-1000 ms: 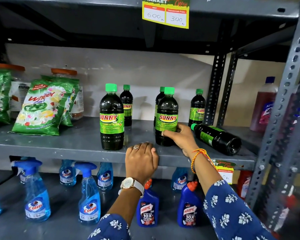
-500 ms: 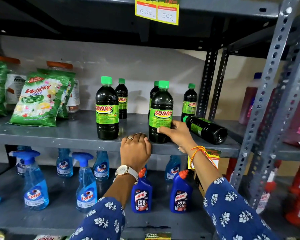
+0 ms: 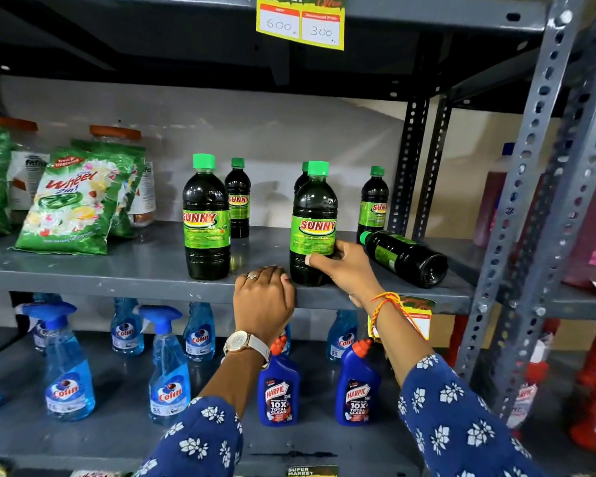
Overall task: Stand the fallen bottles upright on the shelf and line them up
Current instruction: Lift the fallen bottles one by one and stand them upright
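Observation:
Dark Sunny bottles with green caps stand on the grey middle shelf [image 3: 124, 270]. One front bottle [image 3: 206, 218] stands upright alone at the left. My right hand [image 3: 344, 270] grips the lower part of a second upright front bottle [image 3: 313, 215]. Three more bottles stand at the back, among them one at the left [image 3: 238, 197] and one at the right [image 3: 374, 201]; the middle one is mostly hidden. One bottle [image 3: 405, 258] lies on its side at the right, cap pointing left. My left hand [image 3: 264, 297] rests curled over the shelf's front edge.
Green Wheel detergent bags [image 3: 73, 204] and jars stand at the shelf's left. Blue Colin spray bottles [image 3: 169, 366] and Harpic bottles [image 3: 278, 390] fill the shelf below. Perforated metal uprights [image 3: 523, 201] rise at the right, with red bottles beyond them.
My right hand stays on the front bottle, which has shifted slightly toward the shelf's front edge. My left hand stays on the edge. The camera view has drifted.

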Motion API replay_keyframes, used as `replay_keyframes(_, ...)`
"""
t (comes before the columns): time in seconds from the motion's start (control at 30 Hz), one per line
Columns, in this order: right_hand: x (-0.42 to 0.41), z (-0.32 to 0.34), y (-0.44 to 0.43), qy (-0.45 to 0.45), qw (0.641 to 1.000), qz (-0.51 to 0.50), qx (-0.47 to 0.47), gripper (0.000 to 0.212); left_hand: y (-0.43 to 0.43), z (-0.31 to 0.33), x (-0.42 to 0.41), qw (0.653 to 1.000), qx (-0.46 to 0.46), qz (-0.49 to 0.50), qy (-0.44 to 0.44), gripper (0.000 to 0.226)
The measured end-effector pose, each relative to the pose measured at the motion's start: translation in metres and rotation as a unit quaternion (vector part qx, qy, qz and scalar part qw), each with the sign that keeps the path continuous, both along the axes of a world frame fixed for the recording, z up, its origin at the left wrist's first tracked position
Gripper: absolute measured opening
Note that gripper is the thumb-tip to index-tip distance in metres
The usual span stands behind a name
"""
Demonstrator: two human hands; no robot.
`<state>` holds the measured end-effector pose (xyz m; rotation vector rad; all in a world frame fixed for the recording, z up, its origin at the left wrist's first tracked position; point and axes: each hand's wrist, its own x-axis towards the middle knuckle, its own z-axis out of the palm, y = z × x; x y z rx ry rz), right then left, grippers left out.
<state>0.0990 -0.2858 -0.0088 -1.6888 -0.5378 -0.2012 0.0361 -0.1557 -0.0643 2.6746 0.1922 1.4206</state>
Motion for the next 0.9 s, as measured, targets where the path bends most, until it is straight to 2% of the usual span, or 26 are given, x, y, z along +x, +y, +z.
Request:
replay_keyframes(0.17,-0.004,0.001,-0.003,0.007,1.000,0.020,-0.023,0.036,-0.002,-0.001,0.001,1.000,-0.014,-0.012,-0.009,0.042)
replay_keyframes(0.23,-0.002,0.010,-0.014,0.004,0.998,0.013,-0.055,0.065,-0.005,-0.005,-0.001,0.996,-0.058,-0.028,-0.054,0.044)
replay_keyframes(0.27,-0.001,0.017,-0.024,-0.016,0.998,-0.020,-0.061,0.078,-0.008,-0.008,-0.003,0.992,-0.087,-0.037,-0.086,0.043)
replay_keyframes(0.3,0.002,0.027,-0.037,-0.056,0.994,-0.076,-0.059,0.079,-0.014,-0.012,-0.005,0.985,-0.105,-0.052,-0.122,0.042)
replay_keyframes(0.33,0.005,0.038,-0.052,-0.110,0.982,-0.142,-0.054,0.068,-0.023,-0.015,-0.008,0.979,-0.106,-0.074,-0.159,0.041)
replay_keyframes(0.4,0.013,0.055,-0.083,-0.188,0.947,-0.243,-0.088,0.031,-0.049,-0.018,-0.011,0.971,-0.063,-0.139,-0.186,0.041)
replay_keyframes(0.43,0.018,0.061,-0.094,-0.196,0.934,-0.262,-0.144,0.024,-0.066,-0.017,-0.010,0.970,-0.031,-0.173,-0.169,0.041)
replay_keyframes(0.5,0.028,0.061,-0.102,-0.166,0.896,-0.261,-0.318,0.033,-0.099,-0.005,0.000,0.973,0.003,-0.199,-0.115,0.041)
replay_keyframes(0.57,0.037,0.050,-0.096,-0.148,0.821,-0.274,-0.478,0.042,-0.122,0.008,0.013,0.982,-0.001,-0.175,-0.065,0.044)
replay_keyframes(0.6,0.041,0.043,-0.093,-0.152,0.789,-0.285,-0.523,0.041,-0.130,0.013,0.018,0.986,-0.003,-0.159,-0.042,0.046)
replay_keyframes(0.63,0.046,0.039,-0.091,-0.162,0.776,-0.293,-0.534,0.039,-0.133,0.016,0.022,0.990,-0.003,-0.142,-0.018,0.047)
replay_keyframes(0.7,0.055,0.035,-0.091,-0.169,0.782,-0.302,-0.518,0.035,-0.134,0.016,0.027,0.994,0.004,-0.108,0.009,0.045)
replay_keyframes(0.77,0.061,0.036,-0.098,-0.169,0.811,-0.297,-0.474,0.035,-0.135,0.013,0.027,0.995,0.021,-0.093,0.009,0.041)
replay_keyframes(0.83,0.067,0.035,-0.107,-0.166,0.867,-0.276,-0.381,0.043,-0.135,0.013,0.027,0.995,0.022,-0.096,0.001,0.038)
replay_keyframes(0.9,0.072,0.031,-0.112,-0.157,0.937,-0.227,-0.216,0.051,-0.134,0.013,0.028,0.995,0.019,-0.095,-0.015,0.037)
